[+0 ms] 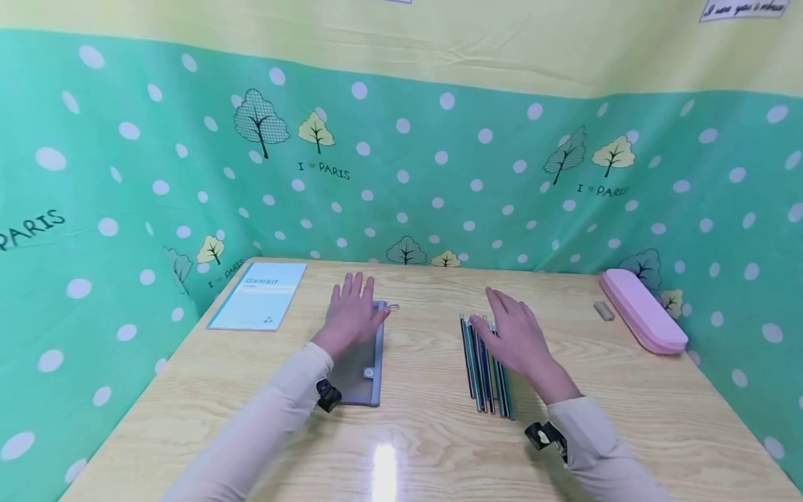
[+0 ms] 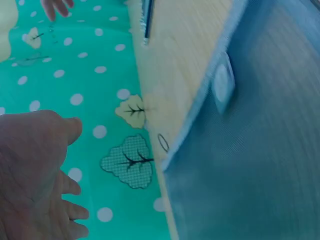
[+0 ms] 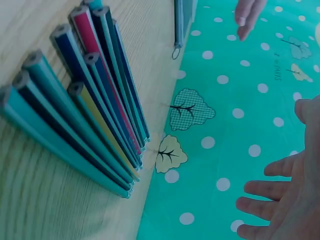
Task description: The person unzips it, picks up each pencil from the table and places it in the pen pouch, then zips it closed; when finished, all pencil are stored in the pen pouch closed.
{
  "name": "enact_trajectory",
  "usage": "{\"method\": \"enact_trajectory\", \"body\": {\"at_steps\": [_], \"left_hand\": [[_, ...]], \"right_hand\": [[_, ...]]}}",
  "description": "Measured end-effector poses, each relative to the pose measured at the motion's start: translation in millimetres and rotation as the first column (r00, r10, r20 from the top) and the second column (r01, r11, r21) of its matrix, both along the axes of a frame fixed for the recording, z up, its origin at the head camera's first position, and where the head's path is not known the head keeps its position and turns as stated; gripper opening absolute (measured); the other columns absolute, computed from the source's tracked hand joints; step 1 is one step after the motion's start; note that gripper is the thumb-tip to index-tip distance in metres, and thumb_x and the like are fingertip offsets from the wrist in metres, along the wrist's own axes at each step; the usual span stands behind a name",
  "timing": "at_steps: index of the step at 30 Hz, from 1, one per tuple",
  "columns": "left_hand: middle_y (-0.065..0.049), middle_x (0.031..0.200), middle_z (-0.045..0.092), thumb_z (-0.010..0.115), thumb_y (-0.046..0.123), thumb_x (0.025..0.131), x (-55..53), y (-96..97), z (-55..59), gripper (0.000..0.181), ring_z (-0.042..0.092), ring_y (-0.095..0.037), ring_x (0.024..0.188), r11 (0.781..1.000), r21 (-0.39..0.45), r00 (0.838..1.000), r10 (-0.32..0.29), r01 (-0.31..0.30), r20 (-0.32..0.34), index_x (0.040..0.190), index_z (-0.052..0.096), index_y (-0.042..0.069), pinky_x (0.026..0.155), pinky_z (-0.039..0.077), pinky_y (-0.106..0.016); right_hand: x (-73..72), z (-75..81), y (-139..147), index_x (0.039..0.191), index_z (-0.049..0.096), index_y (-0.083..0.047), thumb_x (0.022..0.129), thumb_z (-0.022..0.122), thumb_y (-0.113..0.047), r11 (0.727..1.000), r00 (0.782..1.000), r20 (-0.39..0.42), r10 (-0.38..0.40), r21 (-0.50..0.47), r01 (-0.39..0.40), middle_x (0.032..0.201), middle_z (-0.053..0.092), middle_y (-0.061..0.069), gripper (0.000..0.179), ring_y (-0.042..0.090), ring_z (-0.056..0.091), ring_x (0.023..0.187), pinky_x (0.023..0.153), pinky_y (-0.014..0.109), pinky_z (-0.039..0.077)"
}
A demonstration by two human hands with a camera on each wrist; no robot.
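My left hand (image 1: 350, 315) is held with fingers extended over a grey-blue mesh zip pouch (image 1: 357, 373) and hides part of it. In the left wrist view the pouch (image 2: 250, 135) shows a small snap tab on its edge, and the hand (image 2: 35, 175) appears apart from it. To the right, my right hand (image 1: 516, 336) hovers with straight fingers over a bundle of pencils (image 1: 483, 369), overlapping their far ends. Seen from the right wrist, the pencils (image 3: 85, 100) lie side by side, teal, dark blue, red and yellow, with the hand (image 3: 285, 190) holding nothing.
A light blue booklet (image 1: 257, 296) marked "Gambit" lies at the back left of the wooden table (image 1: 426, 446). At the back right are a pink pencil case (image 1: 643, 310) and a small grey eraser (image 1: 603, 311). A green dotted curtain (image 1: 401, 153) hangs behind the table.
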State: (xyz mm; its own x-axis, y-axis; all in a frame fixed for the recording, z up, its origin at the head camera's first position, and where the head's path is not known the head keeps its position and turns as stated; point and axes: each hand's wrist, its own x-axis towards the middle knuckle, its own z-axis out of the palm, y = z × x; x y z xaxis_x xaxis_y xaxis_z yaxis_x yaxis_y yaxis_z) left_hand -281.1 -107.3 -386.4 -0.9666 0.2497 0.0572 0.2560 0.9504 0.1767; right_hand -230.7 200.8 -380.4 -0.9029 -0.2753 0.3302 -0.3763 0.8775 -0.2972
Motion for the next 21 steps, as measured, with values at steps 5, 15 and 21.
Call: {"method": "enact_trajectory", "body": {"at_steps": [5, 15, 21], "left_hand": [[-0.030, 0.168, 0.014, 0.041, 0.043, 0.110, -11.5, -7.4, -5.5, 0.074, 0.008, -0.047, 0.156, 1.000, -0.005, 1.000, 0.013, -0.013, 0.017, 0.161, 0.020, -0.005, 0.128, 0.009, -0.061], [-0.031, 0.166, 0.021, 0.047, 0.036, 0.109, -36.7, -18.5, -16.0, 0.067, 0.015, -0.048, 0.155, 0.996, -0.086, 0.999, 0.035, -0.033, 0.022, 0.160, 0.028, -0.004, 0.127, 0.018, -0.060], [-0.031, 0.164, 0.025, 0.049, 0.041, 0.108, -41.8, -22.6, -16.8, 0.070, 0.019, -0.048, 0.154, 0.992, -0.126, 0.999, 0.028, -0.022, 0.040, 0.159, 0.031, -0.004, 0.125, 0.022, -0.060]], "right_hand": [[2.5, 2.1, -1, 0.155, 0.034, 0.010, 0.108, 0.049, -0.038, 0.998, 1.000, -0.004, -0.001, -0.058, 0.001, 0.154, 0.042, 0.034, 0.068, 0.052, 0.039, 0.142, 0.119, 0.066, 0.030], [5.9, 1.7, -14, 0.155, 0.035, 0.008, 0.110, 0.045, -0.035, 0.987, 1.000, 0.006, 0.017, -0.162, -0.016, 0.153, 0.044, 0.033, 0.064, 0.052, 0.040, 0.142, 0.119, 0.067, 0.028], [5.8, 2.0, -15, 0.156, 0.033, 0.008, 0.111, 0.045, -0.034, 0.981, 1.000, 0.017, 0.011, -0.194, -0.007, 0.149, 0.049, 0.032, 0.063, 0.051, 0.043, 0.140, 0.119, 0.066, 0.029]]}}
